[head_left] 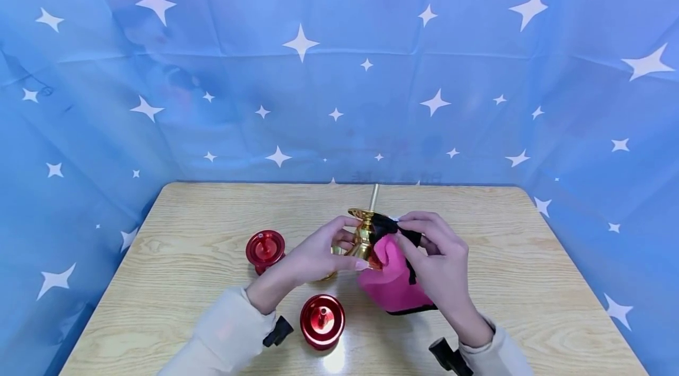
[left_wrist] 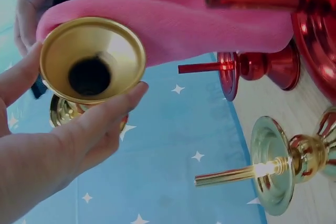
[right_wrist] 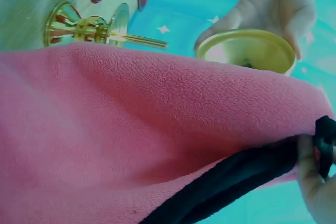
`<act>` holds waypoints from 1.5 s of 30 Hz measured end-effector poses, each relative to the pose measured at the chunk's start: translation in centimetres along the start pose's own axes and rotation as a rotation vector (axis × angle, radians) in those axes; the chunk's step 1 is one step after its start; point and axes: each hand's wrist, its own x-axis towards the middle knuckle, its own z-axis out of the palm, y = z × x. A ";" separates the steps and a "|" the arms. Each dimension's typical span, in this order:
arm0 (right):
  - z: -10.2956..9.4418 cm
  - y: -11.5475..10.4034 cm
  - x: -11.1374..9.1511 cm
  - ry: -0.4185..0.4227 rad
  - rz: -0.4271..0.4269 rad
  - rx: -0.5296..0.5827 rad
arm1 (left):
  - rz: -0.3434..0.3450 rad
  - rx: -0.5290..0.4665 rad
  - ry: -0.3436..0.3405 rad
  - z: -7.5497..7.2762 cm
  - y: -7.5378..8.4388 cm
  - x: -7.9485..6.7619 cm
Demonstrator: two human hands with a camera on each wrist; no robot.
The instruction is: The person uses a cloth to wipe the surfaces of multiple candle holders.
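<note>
My left hand [head_left: 325,251] grips a shiny gold candlestick [head_left: 364,233] by its flared base, tilted slightly and lifted off the table. In the left wrist view its hollow base [left_wrist: 121,40] faces the camera, thumb and fingers on opposite sides of the rim. A pink cloth [head_left: 389,284] with black edging hangs from my right hand [head_left: 437,255], which pinches its black part against the candlestick just below the drip plate. The right wrist view shows the cloth [right_wrist: 131,98] covering much of the candlestick; the right fingertips are partly hidden.
Two red candlesticks stand on the wooden table [head_left: 530,282], one left of my left arm [head_left: 265,249], the nearer red candlestick [head_left: 322,322] between my forearms. Another gold candlestick [left_wrist: 304,156] stands partly hidden behind my left hand. A blue star-patterned curtain [head_left: 339,87] hangs behind the table.
</note>
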 end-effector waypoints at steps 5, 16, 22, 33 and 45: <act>0.1 0.3 -0.1 -0.017 0.039 0.003 | -0.004 -0.086 -0.041 -0.5 0.0 -0.2; 0.6 2.2 -0.8 -0.092 0.125 -0.111 | 0.082 -0.357 -0.214 -1.4 0.4 -0.5; -0.2 0.7 -0.2 -0.060 0.101 -0.073 | 0.047 -0.254 -0.162 -1.5 0.5 -0.5; -0.5 0.4 -0.1 -0.112 0.188 -0.080 | -0.042 -0.282 -0.072 -1.6 0.1 0.0; 0.5 1.0 -0.6 -0.097 0.104 -0.073 | 0.037 -0.063 -0.067 -1.2 0.2 0.0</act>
